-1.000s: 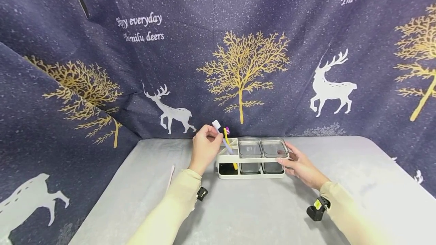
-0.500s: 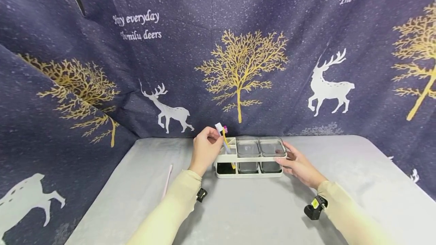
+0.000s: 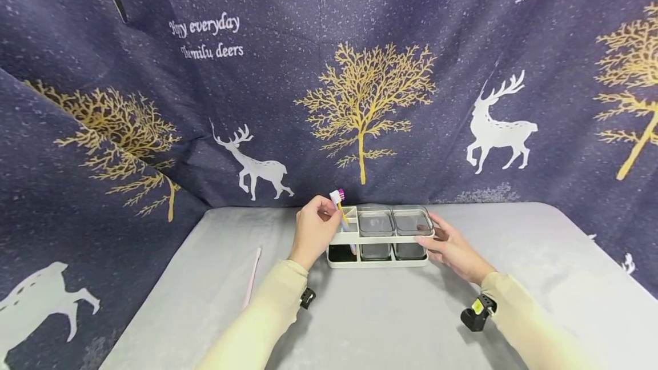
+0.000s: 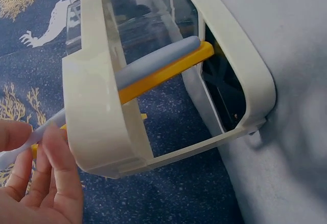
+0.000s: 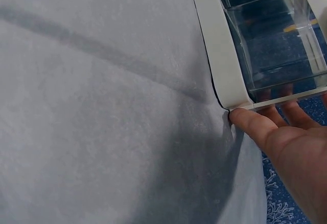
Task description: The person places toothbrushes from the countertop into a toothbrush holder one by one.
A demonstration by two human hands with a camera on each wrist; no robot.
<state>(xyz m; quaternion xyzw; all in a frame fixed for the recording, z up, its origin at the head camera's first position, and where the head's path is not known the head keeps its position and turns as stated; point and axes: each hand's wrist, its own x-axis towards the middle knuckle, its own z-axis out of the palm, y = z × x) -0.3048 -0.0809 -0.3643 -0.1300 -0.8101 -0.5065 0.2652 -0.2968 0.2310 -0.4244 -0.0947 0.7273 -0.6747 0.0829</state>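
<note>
On the far left of the grey table [image 3: 205,301] a pale pink toothbrush [image 3: 252,278] lies alone, well apart from everything else. Further right, the left hand [image 3: 315,232] pinches the neck of a grey-handled toothbrush [image 4: 153,63] between thumb and curled fingers [image 4: 61,162], its white head [image 3: 336,195] sticking up above the knuckles. The handle slants down into the open left compartment of a cream toothbrush holder [image 3: 377,238], lying just beside a yellow toothbrush [image 4: 168,73] already standing there with pink bristles [image 3: 341,192] on top. Two clear plastic cups [image 3: 377,227] fill the holder's middle and right compartments. At the right end, the right hand [image 3: 452,250] lies spread and relaxed against the holder's side, the thumb [image 5: 255,124] touching its lower corner.
</note>
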